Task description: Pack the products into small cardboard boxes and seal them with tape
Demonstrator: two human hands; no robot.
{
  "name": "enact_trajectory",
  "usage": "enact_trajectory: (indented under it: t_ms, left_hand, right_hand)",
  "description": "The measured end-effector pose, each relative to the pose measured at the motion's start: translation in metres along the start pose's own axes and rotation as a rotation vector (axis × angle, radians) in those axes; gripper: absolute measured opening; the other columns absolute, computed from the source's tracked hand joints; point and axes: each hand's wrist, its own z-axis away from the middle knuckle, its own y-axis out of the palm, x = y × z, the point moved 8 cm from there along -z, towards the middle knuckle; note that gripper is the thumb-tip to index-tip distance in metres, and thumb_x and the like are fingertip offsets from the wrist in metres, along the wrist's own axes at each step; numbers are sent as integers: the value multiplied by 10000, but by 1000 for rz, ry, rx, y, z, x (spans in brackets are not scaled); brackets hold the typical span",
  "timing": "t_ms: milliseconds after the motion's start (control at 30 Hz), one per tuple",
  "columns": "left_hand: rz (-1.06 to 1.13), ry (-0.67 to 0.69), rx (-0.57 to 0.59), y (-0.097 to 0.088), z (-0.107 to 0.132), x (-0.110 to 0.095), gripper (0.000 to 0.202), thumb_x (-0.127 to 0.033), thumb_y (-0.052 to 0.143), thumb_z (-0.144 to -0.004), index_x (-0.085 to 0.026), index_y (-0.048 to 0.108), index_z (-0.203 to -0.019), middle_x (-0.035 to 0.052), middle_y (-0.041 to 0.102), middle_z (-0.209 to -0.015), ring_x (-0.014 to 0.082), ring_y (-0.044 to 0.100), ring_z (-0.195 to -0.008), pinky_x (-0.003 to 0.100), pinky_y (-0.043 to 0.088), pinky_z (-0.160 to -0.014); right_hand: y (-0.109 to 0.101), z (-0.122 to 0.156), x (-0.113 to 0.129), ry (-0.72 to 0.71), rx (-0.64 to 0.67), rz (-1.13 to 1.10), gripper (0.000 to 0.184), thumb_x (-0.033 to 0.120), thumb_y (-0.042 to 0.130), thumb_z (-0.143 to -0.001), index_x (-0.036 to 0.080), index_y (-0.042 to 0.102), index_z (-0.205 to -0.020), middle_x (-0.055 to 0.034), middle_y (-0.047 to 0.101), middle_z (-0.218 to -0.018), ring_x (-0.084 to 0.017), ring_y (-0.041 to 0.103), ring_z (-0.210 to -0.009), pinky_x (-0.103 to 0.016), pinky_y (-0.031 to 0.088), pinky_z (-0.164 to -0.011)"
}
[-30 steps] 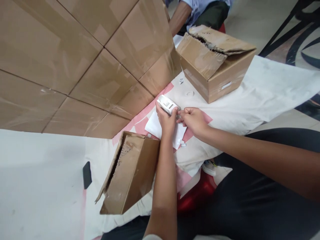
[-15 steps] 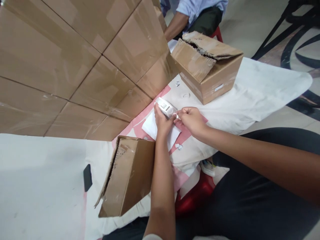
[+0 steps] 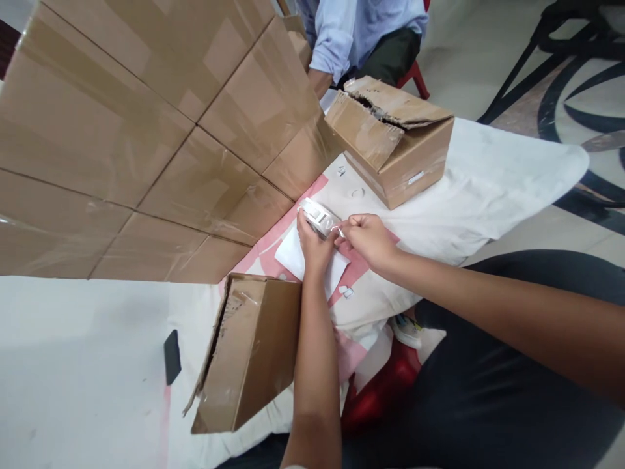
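A small white device (image 3: pixel 318 215) with rounded ends and a dark slot on its face sits in my left hand (image 3: pixel 315 247), whose fingers are wrapped round its near side. My right hand (image 3: pixel 367 238) is closed in a pinch at the device's right end, on a bit of clear, shiny film (image 3: pixel 338 230). How far the film covers the device is too small to tell. Beneath both hands lies a white sheet (image 3: pixel 290 253) on the pink and white cloth (image 3: pixel 359 267).
Taped cartons (image 3: pixel 195 176) form a wall at the left. One torn-open cardboard box (image 3: pixel 415 153) stands beyond my hands, another cardboard box (image 3: pixel 254 352) beside my left forearm. A black phone-like slab (image 3: pixel 172 357) lies at the left. A person in a blue shirt (image 3: pixel 336 39) sits behind.
The view has shifted slightly, so the whole scene sits a little lower and further left. Both hands keep their hold at the device, and the other person's arm has drawn in behind the cartons.
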Motion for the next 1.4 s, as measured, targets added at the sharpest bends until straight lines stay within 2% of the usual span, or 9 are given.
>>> enact_trajectory:
  t_ms: [100,233,367,567,833,1033,1200,1333,1400]
  left_hand:
    - [61,-24,-47,-2,0,0,993,-428,770,-789,-219,187,-1564,178,242,-1622,289,245,-1525,419,257,-1232]
    - [109,-81,-141,-5,0,-1,862,-475,721,-838,-233,271,-1532,174,302,-1570,277,400,-1438,399,338,-1188]
    - [122,-107,-159,-6,-2,-3,842,-479,733,-833,-248,298,-1517,162,327,-1537,261,482,-1355,388,386,-1154]
    - [156,-124,-151,-6,-2,-2,800,-524,693,-859,-243,318,-1507,161,328,-1533,269,469,-1363,389,408,-1133]
    - [152,-135,-147,-7,-1,-4,653,-502,583,-941,-255,346,-1497,137,344,-1539,254,367,-1457,395,339,-1193]
    - [203,-115,-173,-10,1,-8,622,-443,631,-917,-255,387,-1457,126,410,-1484,240,473,-1364,375,406,-1133]
    - [108,22,-297,-30,6,-26,391,-324,582,-928,-234,508,-1302,101,545,-1313,212,549,-1230,329,482,-991]
    - [-8,173,-227,-29,10,-49,217,-314,551,-928,-206,610,-1107,84,619,-1115,219,595,-1037,351,485,-925]
    - [6,191,-208,-27,13,-57,179,-331,533,-939,-208,632,-1023,66,637,-1008,211,600,-949,339,489,-863]
  right_hand:
    - [-2,-3,7,-7,-17,-20,334,113,549,-688,217,275,-529,-34,727,-774,-142,694,-631,-191,369,-435]
    - [-13,-11,36,-63,-74,-52,338,110,556,-674,210,267,-530,-41,724,-835,-126,676,-610,-190,374,-425]
    - [-25,-15,57,-101,-127,-68,355,96,546,-681,209,238,-546,-42,715,-915,-122,667,-613,-205,368,-422]
    - [-21,-11,50,-79,-104,-66,370,133,592,-684,204,253,-554,-40,714,-904,-120,666,-625,-199,381,-446]
    - [-12,-7,54,-83,-65,-90,424,146,631,-702,202,239,-554,-38,712,-903,-106,651,-604,-206,381,-460]
    - [5,-5,53,1,127,-277,272,107,558,-627,188,307,-559,-45,731,-1014,-105,643,-620,-211,420,-502]
    - [27,2,59,26,376,-423,254,76,532,-583,187,305,-559,-33,720,-986,-121,643,-658,-230,448,-526]
    - [42,13,68,104,511,-527,280,47,516,-559,185,274,-542,-5,694,-842,-105,602,-595,-215,442,-511]
    - [47,16,74,95,555,-560,282,42,517,-557,182,273,-531,3,688,-804,-101,597,-580,-211,453,-516]
